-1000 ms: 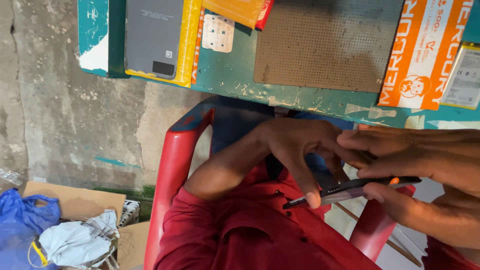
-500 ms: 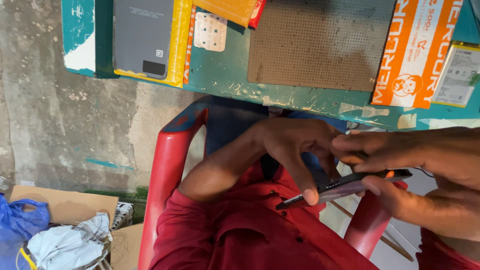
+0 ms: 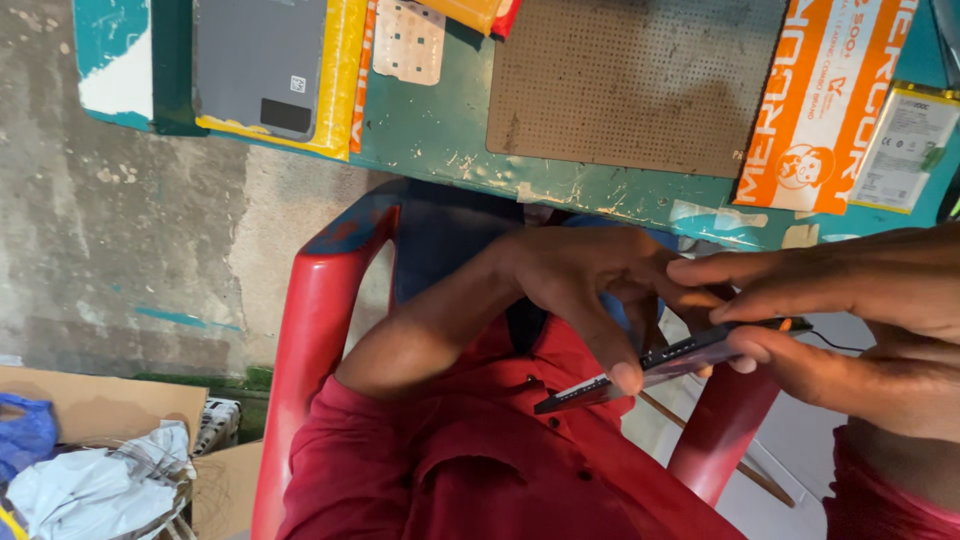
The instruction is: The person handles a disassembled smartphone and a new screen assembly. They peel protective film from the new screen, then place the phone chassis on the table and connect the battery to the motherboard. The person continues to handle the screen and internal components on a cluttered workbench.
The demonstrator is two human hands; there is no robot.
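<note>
A thin dark phone (image 3: 660, 365) is seen edge-on over my lap, held between both hands. My left hand (image 3: 585, 285) reaches in from the lower left and arches over it, with the thumb tip pressed on the near edge. From the right, my right hand (image 3: 850, 320) pinches the phone's other end, fingers above and below. A small orange piece and a thin dark wire (image 3: 832, 342) show by the right fingers. I wear a red shirt (image 3: 480, 470).
A worn teal table (image 3: 440, 130) carries a grey flat panel (image 3: 258, 60) on a yellow box, a white sticker sheet (image 3: 405, 40), a brown perforated mat (image 3: 630, 85), an orange box (image 3: 830, 100) and a white battery (image 3: 905, 150). Red plastic chair (image 3: 315, 340); cardboard and bags (image 3: 90, 480) lower left.
The view has drifted a little, so the table and hands sit slightly differently in frame. Both hands keep the same hold on the phone.
</note>
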